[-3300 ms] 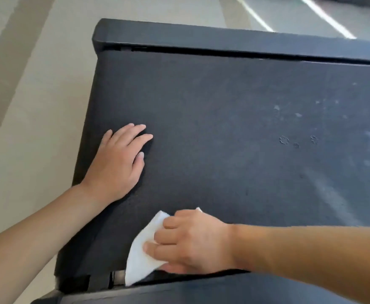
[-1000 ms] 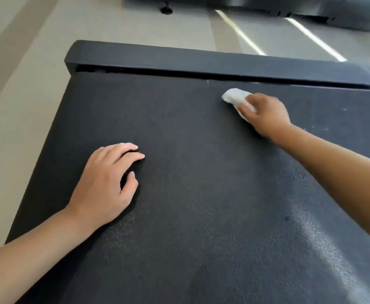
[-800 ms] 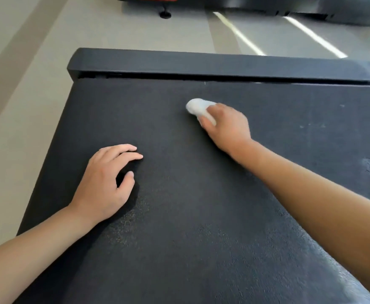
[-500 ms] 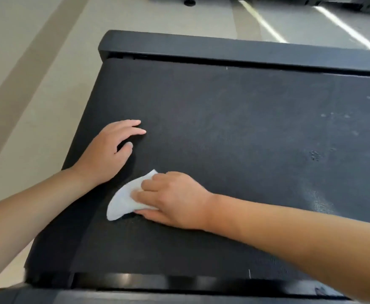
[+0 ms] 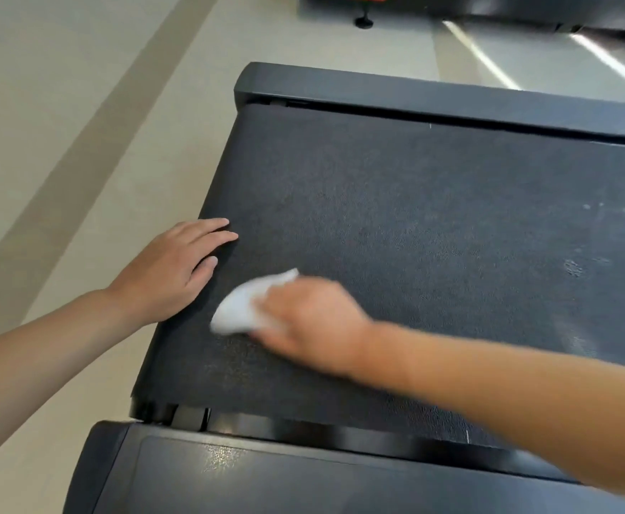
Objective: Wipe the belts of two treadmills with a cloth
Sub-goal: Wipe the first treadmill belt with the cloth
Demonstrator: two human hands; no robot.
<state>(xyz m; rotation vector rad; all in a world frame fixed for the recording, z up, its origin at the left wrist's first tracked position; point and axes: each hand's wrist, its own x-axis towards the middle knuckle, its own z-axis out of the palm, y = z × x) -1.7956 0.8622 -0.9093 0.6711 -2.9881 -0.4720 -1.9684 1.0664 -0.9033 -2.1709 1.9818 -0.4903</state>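
Two hands on the belt, both mine. Left hand lies flat near the belt's left edge, fingers straight and together, pointing right, palm down, holding nothing; forearm comes in from the lower left across the floor.

Right hand is motion-blurred, just right of and below the left one, the two near but not touching. It sits on top of the cloth, a white wad pressed against the belt; the cloth pokes out to the left and up from under the fingers. Fingers look curled over it, so I read it as gripped and pressed down, though the blur hides the exact finger placement. Right forearm runs off the lower right edge.

Belt is dark, textured, fills most of the view. Pale specks and smudges on its right part, well apart from the cloth. Thin white tick mark at the far edge of the belt, another at the near edge.

Far end: dark end cover across the belt. Near end: glossy dark cover panel with a glare spot, and a strip of roller or frame showing in the gap between it and the belt.

Floor is pale with a darker band running diagonally on the left. Top of view: base of another machine, dark with a red part, and one round black foot on the floor. Two bright light streaks on the floor at upper right.
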